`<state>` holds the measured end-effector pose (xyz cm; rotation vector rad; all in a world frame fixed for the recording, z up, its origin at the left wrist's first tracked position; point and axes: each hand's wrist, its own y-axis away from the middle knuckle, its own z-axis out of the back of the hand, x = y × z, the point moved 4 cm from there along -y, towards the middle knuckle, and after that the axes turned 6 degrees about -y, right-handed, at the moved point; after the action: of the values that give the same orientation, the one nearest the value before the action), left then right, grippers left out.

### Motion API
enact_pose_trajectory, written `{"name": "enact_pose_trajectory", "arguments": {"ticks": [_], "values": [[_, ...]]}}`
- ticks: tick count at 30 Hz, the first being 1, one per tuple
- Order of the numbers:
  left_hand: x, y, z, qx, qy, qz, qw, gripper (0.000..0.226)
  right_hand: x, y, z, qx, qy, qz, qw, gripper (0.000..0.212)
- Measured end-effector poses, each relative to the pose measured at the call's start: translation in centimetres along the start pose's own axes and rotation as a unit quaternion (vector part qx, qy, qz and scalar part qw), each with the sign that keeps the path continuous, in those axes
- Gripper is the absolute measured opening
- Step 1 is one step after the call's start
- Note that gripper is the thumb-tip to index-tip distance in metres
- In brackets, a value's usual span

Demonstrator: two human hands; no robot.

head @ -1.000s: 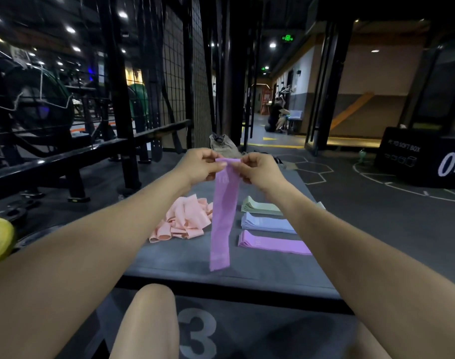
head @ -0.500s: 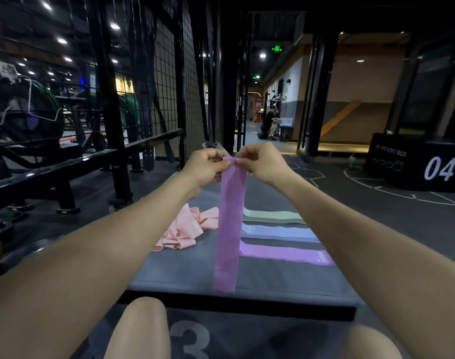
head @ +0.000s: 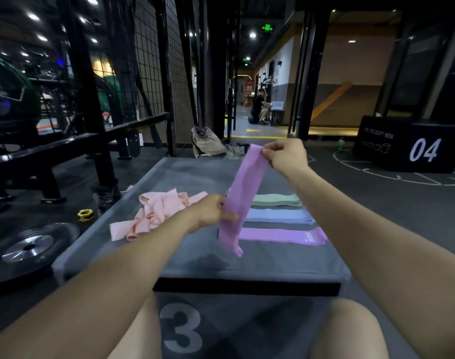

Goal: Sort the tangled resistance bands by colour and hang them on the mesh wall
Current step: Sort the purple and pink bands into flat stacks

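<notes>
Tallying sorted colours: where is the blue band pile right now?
In the head view, the blue band pile lies flat on the grey box, right of centre, between the green pile behind and the purple pile in front.

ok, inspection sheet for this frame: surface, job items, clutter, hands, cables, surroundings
surface: grey box top, numbered 3.
job's things: purple band held up; green, blue and purple stacks laid flat; pink pile tangled.
clutter: bag behind the box; weight plate and yellow collar on floor.
grippers: left hand pinches band's middle, right hand its top.
cables: nothing seen.
surroundings: mesh wall left; black box 04 right.
</notes>
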<state>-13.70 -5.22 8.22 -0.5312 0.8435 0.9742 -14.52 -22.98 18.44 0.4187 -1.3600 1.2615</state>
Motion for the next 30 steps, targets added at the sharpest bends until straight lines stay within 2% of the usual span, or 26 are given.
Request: {"name": "enact_pose_trajectory", "arguments": {"ticks": [3, 7, 10, 13, 15, 19, 21, 24, 27, 30], "values": [[2.4, -0.3, -1.2, 0.042, -0.081, 0.013, 0.996, 0.012, -4.7, -0.3, 2.7, -0.065, -0.021, -0.082, 0.994, 0.011], [4.5, 0.0, -2.0, 0.075, -0.106, 0.033, 0.991, 0.017, -10.9, 0.4, 5.4, -0.129, -0.027, -0.172, 0.976, 0.009], [5.4, -0.2, -2.5, 0.091, -0.04, 0.062, 0.993, 0.022, -14.7, 1.2, 6.6, -0.16, -0.03, -0.23, 0.96, 0.011], [6.6, -0.7, -2.4, 0.101, 0.026, 0.087, 0.991, 0.009, -17.5, 1.7, 7.6, -0.181, -0.039, -0.267, 0.946, 0.019], [7.6, -1.5, -2.2, 0.119, 0.096, 0.112, 0.982, 0.015, -18.9, 1.8, 8.2, -0.195, -0.048, -0.287, 0.937, 0.025], [8.7, -3.6, -1.4, 0.049, 0.195, 0.15, 0.968, 0.015, -21.7, 1.7, 8.9, -0.205, -0.053, -0.314, 0.926, 0.026], [9.1, -4.9, -1.5, -0.002, 0.21, 0.162, 0.964, 0.015, -22.7, 1.7, 9.1, -0.2, -0.04, -0.317, 0.926, 0.023], [9.6, -7.1, -1.9, -0.085, 0.158, 0.17, 0.969, 0.017, -23.8, 1.8, 9.1, -0.189, -0.019, -0.326, 0.926, 0.013], [10.1, -9.4, -1.9, -0.155, 0.05, 0.163, 0.973, 0.017, -24.6, 1.7, 9.1, -0.181, 0.005, -0.321, 0.929, 0.015], [10.1, -10.8, -1.8, -0.19, -0.068, 0.153, 0.967, 0.018, -25.1, 1.6, 9.2, -0.163, 0.053, -0.312, 0.934, 0.014]]}}
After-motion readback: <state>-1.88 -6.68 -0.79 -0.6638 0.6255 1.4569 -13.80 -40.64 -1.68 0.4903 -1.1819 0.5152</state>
